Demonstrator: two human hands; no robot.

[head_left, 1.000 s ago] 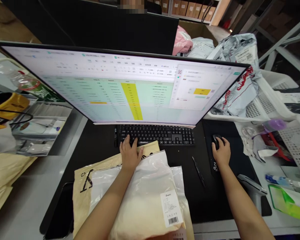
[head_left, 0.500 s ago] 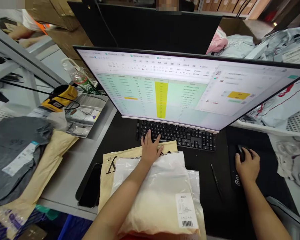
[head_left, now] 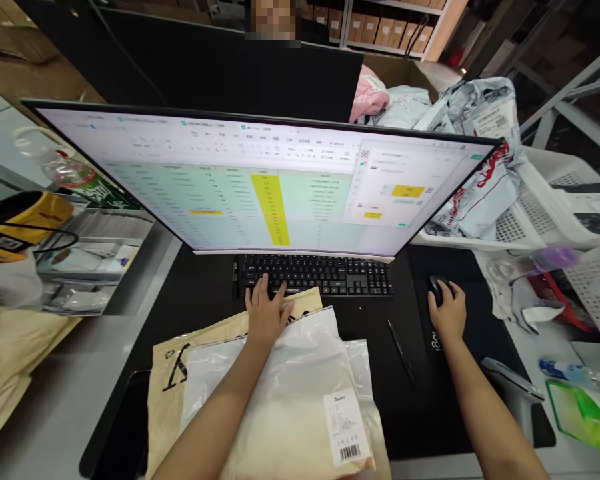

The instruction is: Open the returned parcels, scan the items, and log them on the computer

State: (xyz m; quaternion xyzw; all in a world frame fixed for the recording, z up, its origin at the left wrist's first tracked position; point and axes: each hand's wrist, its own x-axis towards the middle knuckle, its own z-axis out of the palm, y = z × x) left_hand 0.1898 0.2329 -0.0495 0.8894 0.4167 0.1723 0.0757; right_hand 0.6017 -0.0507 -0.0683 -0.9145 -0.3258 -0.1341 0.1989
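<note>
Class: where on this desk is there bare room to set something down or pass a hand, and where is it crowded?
Bare black desk shows between keyboard, white plastic bag and pen, and between keyboard and kraft mailer at left. Crowded: the front, where bag lies on mailer, and far right among white baskets.

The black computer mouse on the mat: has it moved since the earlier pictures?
No: the black mouse keeps its place right of the black keyboard.
</note>
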